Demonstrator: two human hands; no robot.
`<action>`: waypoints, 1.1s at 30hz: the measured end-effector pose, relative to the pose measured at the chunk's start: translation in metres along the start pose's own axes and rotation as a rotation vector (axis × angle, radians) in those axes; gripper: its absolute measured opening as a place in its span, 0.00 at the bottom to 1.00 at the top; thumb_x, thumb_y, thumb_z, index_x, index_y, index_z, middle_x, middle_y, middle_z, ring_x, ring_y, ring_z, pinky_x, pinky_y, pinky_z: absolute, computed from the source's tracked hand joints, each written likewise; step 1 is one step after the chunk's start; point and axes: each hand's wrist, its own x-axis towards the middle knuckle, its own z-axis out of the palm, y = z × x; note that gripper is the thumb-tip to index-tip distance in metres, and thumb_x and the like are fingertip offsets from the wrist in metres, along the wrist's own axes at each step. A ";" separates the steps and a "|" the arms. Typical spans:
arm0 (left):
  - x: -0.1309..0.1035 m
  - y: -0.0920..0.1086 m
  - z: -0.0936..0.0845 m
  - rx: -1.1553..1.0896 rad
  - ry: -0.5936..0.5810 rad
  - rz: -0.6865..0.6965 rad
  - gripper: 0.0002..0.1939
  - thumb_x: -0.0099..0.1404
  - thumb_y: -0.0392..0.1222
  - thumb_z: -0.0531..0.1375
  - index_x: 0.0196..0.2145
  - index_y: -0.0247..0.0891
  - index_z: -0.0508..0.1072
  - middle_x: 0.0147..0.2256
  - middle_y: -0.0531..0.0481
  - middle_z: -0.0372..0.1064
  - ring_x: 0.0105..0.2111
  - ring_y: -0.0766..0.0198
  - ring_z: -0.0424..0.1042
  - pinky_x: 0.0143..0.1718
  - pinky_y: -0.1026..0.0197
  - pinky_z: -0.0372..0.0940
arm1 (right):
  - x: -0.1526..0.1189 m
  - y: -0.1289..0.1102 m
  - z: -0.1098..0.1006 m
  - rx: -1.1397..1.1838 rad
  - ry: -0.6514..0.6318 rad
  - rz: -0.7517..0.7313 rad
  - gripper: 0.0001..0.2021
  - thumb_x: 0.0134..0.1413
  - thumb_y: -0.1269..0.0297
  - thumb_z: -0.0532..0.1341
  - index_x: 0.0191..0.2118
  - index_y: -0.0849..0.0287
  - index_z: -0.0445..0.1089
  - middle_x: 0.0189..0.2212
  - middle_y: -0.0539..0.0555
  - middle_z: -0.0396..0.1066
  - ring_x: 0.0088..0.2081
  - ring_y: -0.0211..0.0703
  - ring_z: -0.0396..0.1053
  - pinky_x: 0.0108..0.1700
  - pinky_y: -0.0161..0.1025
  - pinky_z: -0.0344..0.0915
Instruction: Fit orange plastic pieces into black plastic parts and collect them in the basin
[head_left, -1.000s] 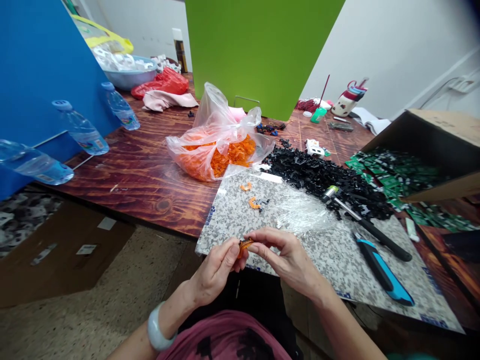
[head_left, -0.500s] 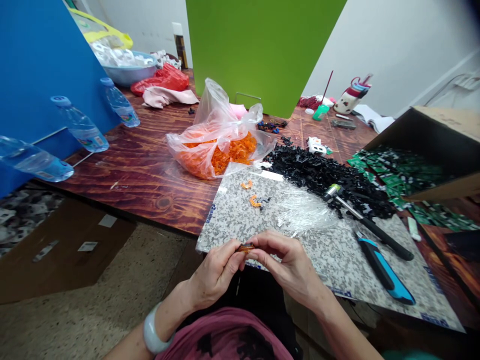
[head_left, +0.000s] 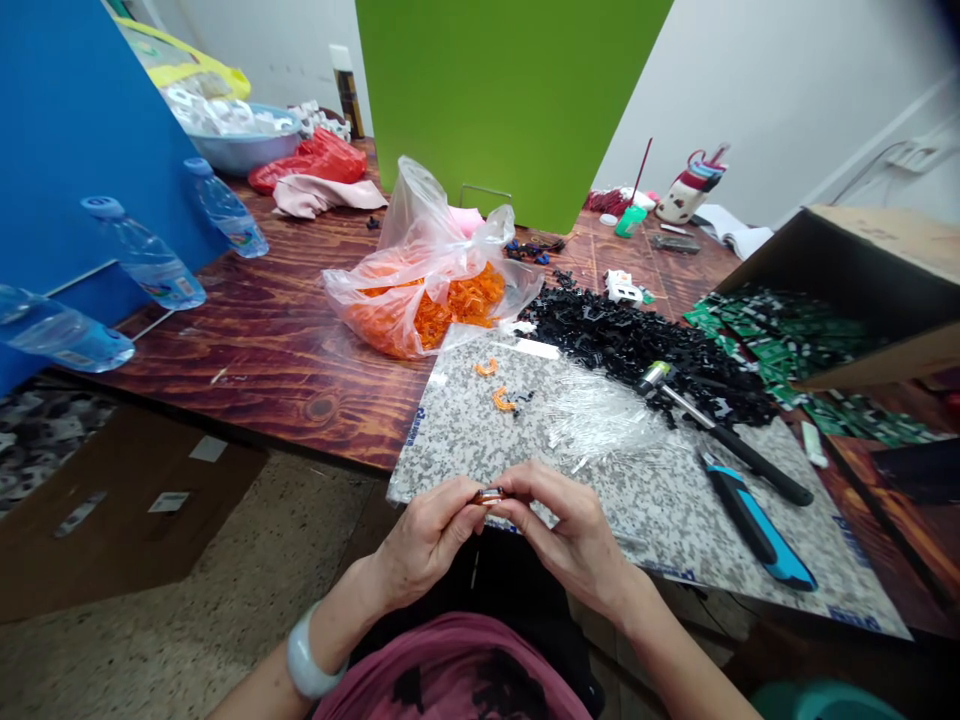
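While poised at the near edge of the speckled board [head_left: 465, 440], close to its left corner, grasping a small orange-and-black part [head_left: 490, 496] by one end between thumb and fingers of the left hand [head_left: 426, 537], and by the other between those of the right hand [head_left: 576, 530]. Wearing a pale bangle [head_left: 306, 655] on the left wrist. Passing outward to two curved orange pieces [head_left: 502, 400], loose toward the board's far left corner, with black bits [head_left: 525, 398] beside the nearer one. Then, across the board's middle, reaching a heap of thin clear sticks [head_left: 600, 422]. Toward the right edge, meeting a blue-and-black tool [head_left: 759, 530] and, farther in, a hammer [head_left: 720, 430], head against the heap of black parts [head_left: 637, 335] spread over the far edge. Beyond the far left corner, coming to a clear bag of orange parts [head_left: 439, 295] on the wooden table [head_left: 300, 330]. Off to the right, ending at a cardboard box [head_left: 877, 235] spilling green circuit boards [head_left: 787, 325].
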 end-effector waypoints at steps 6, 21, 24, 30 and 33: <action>0.001 -0.003 0.001 0.045 -0.029 0.047 0.11 0.69 0.35 0.49 0.47 0.36 0.66 0.37 0.47 0.69 0.37 0.63 0.69 0.37 0.65 0.62 | -0.008 0.006 -0.003 0.024 0.032 -0.049 0.08 0.58 0.72 0.58 0.44 0.57 0.68 0.37 0.55 0.69 0.39 0.40 0.68 0.41 0.36 0.66; -0.006 0.002 0.065 -0.069 -0.326 -0.059 0.16 0.70 0.39 0.46 0.28 0.38 0.68 0.24 0.53 0.66 0.24 0.67 0.67 0.28 0.67 0.64 | -0.089 0.012 -0.001 -0.013 0.165 0.319 0.09 0.60 0.63 0.57 0.34 0.61 0.71 0.28 0.52 0.70 0.31 0.36 0.67 0.35 0.32 0.63; -0.001 0.005 0.083 -0.093 -0.456 -0.154 0.14 0.70 0.41 0.47 0.48 0.39 0.68 0.36 0.48 0.73 0.34 0.63 0.73 0.39 0.63 0.68 | -0.146 0.029 -0.013 -0.106 0.275 0.558 0.11 0.59 0.59 0.57 0.34 0.59 0.72 0.29 0.52 0.73 0.32 0.38 0.70 0.35 0.32 0.65; 0.004 0.003 0.069 -0.099 -0.439 -0.250 0.18 0.70 0.45 0.48 0.53 0.40 0.66 0.44 0.44 0.74 0.40 0.59 0.75 0.44 0.58 0.69 | -0.317 0.056 -0.093 -0.745 0.648 0.979 0.19 0.50 0.45 0.54 0.28 0.54 0.74 0.29 0.58 0.76 0.31 0.57 0.74 0.34 0.51 0.70; -0.001 -0.004 0.057 -0.103 -0.405 -0.279 0.16 0.69 0.46 0.49 0.48 0.40 0.71 0.40 0.46 0.76 0.39 0.59 0.75 0.42 0.60 0.70 | -0.374 0.053 -0.132 -0.937 0.781 1.093 0.24 0.40 0.37 0.52 0.18 0.52 0.71 0.18 0.61 0.71 0.23 0.67 0.70 0.24 0.60 0.65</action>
